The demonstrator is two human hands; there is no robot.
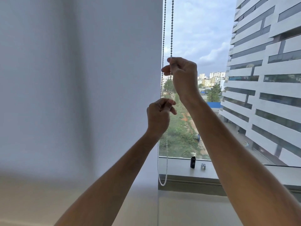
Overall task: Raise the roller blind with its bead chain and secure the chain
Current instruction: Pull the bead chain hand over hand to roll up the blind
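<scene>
Mid-raise: right hand [183, 74] and left hand [158, 115] both pinched on white beaded loop chain [171, 30] beside pale fabric roller blind [81, 79]. Next, probably: alternate downward pulls on one strand.

Two bare forearms, no sleeves in view; left hand [158, 117] and right hand [184, 75] ungloved, wrists unadorned.

Open air right of the bead chain [171, 30], straight to the window glass [203, 38]. On the left the roller blind [81, 79] walls everything off. Down on the sill [179, 168], a dark bottle [193, 162] and a small clip [203, 166] stand near the chain's hanging loop.
</scene>
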